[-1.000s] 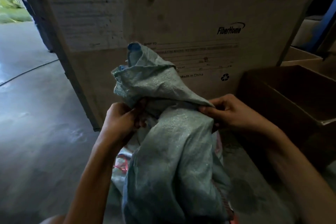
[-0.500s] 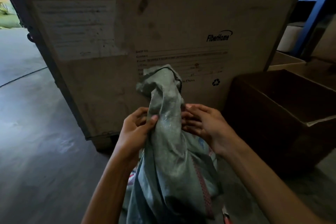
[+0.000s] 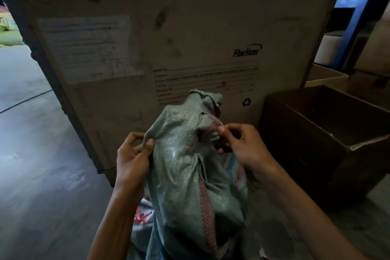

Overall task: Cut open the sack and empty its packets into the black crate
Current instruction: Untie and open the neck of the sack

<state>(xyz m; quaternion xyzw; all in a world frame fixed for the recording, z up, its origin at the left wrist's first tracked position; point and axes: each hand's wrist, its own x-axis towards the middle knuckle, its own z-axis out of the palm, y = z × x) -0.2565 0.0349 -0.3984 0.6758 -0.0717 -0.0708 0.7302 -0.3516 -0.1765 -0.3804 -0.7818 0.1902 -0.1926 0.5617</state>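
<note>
Both the left hand [image 3: 133, 160] and right hand [image 3: 242, 145] pinched the sack [image 3: 190, 164], which stood before the wooden case [image 3: 190, 27]; a cardboard box [image 3: 329, 143] sat right of the sack.

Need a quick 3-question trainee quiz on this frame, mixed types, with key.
1. True or false: both hands, left hand and right hand, grip the sack.
2. What stands directly behind the sack? A) large FiberHome case B) black crate C) metal drum
3. Fill in: the open cardboard box sits on the person's ____ side.

Key: 1 true; 2 A; 3 right.
</note>
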